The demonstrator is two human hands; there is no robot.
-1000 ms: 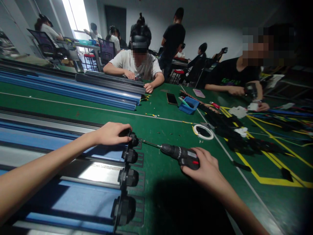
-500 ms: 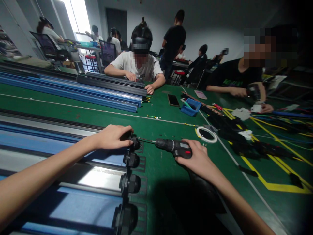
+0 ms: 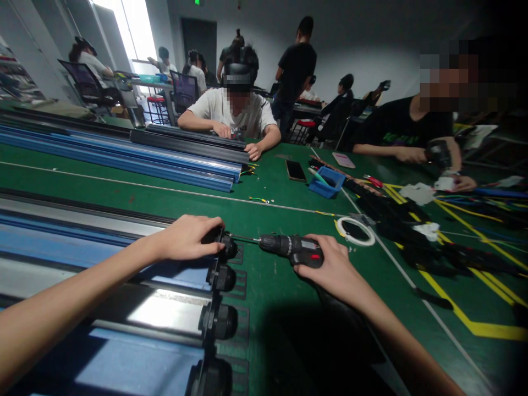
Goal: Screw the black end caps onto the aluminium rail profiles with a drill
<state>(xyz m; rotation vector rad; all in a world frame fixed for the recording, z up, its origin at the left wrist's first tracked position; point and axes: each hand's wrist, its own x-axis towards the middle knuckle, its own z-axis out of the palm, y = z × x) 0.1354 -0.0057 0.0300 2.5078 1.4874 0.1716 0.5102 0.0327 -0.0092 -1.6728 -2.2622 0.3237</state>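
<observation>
My right hand point(image 3: 330, 261) is wrapped around a black cordless drill point(image 3: 284, 246) with a red mark on its side. From its chuck a long thin bit point(image 3: 246, 239) points left, its tip at the black end cap point(image 3: 215, 234) of the farthest rail in the near row. Fingers and thumb of my left hand point(image 3: 192, 236) are closed around that end cap, above a black cable gland point(image 3: 229, 247). Nearer to me, more glands point(image 3: 225, 322) stick out from the ends of blue and silver rails point(image 3: 165, 302). Whether the tip sits in a screw is too small to tell.
Across the green table point(image 3: 280, 187), more blue and black rails point(image 3: 181, 165) lie before a seated person. Right of centre are a phone point(image 3: 296, 170), a blue bin point(image 3: 325, 184) and a white ring-shaped roll point(image 3: 341, 224). Dark cables point(image 3: 383, 220) spread at right, near another person with a drill.
The drill has shifted slightly left, its chuck closer to the end cap. My left hand keeps its grip there. The view has moved a little.
</observation>
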